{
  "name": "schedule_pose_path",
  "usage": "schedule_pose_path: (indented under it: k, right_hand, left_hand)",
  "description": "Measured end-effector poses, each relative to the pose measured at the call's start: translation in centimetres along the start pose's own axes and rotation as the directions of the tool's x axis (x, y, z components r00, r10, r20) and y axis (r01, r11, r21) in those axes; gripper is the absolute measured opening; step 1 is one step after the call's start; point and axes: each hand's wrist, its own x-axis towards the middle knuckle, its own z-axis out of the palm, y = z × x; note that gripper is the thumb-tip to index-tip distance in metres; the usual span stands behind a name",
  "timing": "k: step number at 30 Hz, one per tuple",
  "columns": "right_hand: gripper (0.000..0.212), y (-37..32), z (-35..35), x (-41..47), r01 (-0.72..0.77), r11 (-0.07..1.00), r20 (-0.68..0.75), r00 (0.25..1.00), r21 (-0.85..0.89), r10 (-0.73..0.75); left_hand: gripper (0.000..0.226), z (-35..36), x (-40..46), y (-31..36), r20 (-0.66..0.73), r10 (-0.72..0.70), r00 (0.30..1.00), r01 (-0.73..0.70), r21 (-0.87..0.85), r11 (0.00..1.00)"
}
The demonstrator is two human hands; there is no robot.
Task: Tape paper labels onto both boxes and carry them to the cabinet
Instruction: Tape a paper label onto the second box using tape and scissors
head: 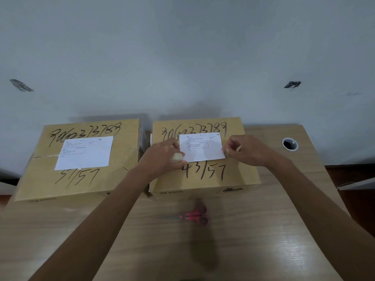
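Two boxes (79, 159) (205, 171), two labels (85, 152) (203, 147), one scissors (194, 216).

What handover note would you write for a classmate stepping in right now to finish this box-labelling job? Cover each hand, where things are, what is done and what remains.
Left hand: grips the tape roll at the left edge of the paper label on the right box.
Right hand: pinches at the label's right edge, seemingly a tape end; too small to be sure.
Left box: a label lies on top; whether it is taped cannot be told.
Pink scissors lie on the table in front of the right box.
Left: fix the right label, cut the tape, carry both boxes to the cabinet, which is out of view.
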Motion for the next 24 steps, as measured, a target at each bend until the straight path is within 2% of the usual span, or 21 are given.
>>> schedule_pose_path:
  k: [3,8,20,24]
  right_hand:
    - [0.008,0.4,0.4,0.3,-0.028,0.998,0.007,1.0,-0.049,0.029]
    - [0.022,0.8,1.0,0.7,-0.059,0.992,0.018,0.998,-0.108,0.061]
    - [0.029,0.1,1.2,1.3,-0.05,0.983,-0.004,0.999,-0.175,0.051]
    - [0.024,0.1,1.4,1.6,-0.056,0.978,0.009,0.998,-0.199,0.059]
  left_hand:
    - [0.043,0.0,0.0,-0.1,0.017,0.006,1.0,-0.006,0.0,1.0]
    - [0.038,0.1,0.0,-0.3,0.019,0.049,0.999,-0.049,-0.004,0.999]
    - [0.041,0.2,0.5,-0.3,0.06,0.028,0.998,-0.027,-0.011,1.0]
    - [0.04,0.3,0.5,-0.3,0.072,0.032,0.997,-0.031,-0.019,0.999]
